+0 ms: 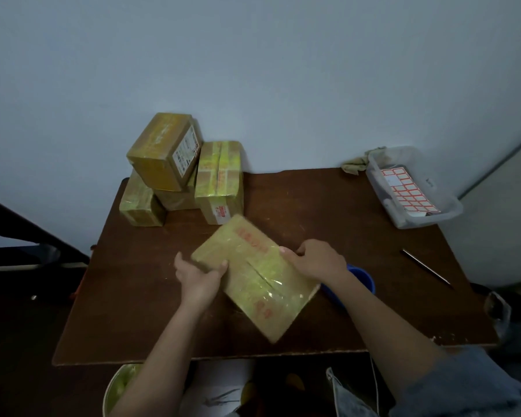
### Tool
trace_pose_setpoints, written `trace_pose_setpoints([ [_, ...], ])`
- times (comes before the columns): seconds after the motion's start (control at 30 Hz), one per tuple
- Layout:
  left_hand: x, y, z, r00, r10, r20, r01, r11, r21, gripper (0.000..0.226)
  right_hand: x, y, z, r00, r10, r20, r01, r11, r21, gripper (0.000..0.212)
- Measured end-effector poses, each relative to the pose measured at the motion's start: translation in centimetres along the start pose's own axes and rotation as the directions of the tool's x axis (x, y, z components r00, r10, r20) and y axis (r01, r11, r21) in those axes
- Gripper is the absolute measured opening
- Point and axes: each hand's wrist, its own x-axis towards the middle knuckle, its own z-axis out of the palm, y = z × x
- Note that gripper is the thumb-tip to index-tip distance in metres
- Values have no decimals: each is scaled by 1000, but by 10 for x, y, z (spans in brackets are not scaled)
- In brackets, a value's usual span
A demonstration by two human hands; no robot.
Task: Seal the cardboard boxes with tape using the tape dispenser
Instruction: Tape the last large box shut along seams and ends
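A flat cardboard box (254, 276) wrapped in yellowish tape, with red print on top, lies slanted at the middle of the brown table (358, 224). My left hand (197, 273) grips its near-left corner, thumb on top. My right hand (318, 258) holds its right edge with curled fingers. A blue tape dispenser (362, 278) shows partly behind my right wrist, mostly hidden. The box looks blurred.
Several taped boxes (182, 173) are stacked at the table's back left against the wall. A clear plastic tub (415, 191) with red-bordered labels stands back right, a rag (360, 164) beside it. A pen (426, 266) lies at the right. A tape roll (119, 386) sits below the front edge.
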Motion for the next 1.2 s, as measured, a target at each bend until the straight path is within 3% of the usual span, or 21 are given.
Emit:
trace_pose_setpoints([
  [0.1, -3, 0, 14, 986, 84, 142, -90, 995, 37, 97, 2, 1, 5, 999, -20, 31, 15, 991, 135, 67],
  [0.2, -10, -4, 24, 931, 26, 363, -49, 997, 53, 65, 1, 3, 11, 999, -29, 41, 19, 974, 225, 53],
  [0.27, -14, -11, 30, 890, 24, 456, -35, 999, 14, 68, -2, 5, 11, 999, -45, 17, 38, 957, 286, 45],
  [0.47, -2, -15, 35, 913, 232, 336, -189, 970, -156, 74, -3, 4, 11, 988, -43, -145, 119, 817, 564, 56],
  [0.57, 3, -12, 36, 880, 261, 398, -201, 962, -188, 80, 0, -2, 14, 979, -67, -195, 162, 836, 525, 58],
  [0.83, 1, -24, 45, 777, 361, 516, -441, 897, 38, 120, 1, 11, 60, 938, -209, -277, 314, 849, 425, 57],
  [0.97, 8, -28, 45, 752, 368, 548, -455, 890, 27, 119, 2, 12, 61, 921, -216, -324, 342, 846, 409, 55],
  [1.1, 8, -26, 44, 737, 365, 568, -478, 876, 57, 119, 4, 11, 60, 930, -209, -302, 318, 870, 378, 56],
  [1.2, 5, -23, 43, 752, 336, 567, -476, 872, 115, 115, 1, 14, 50, 963, -215, -163, 268, 834, 483, 60],
])
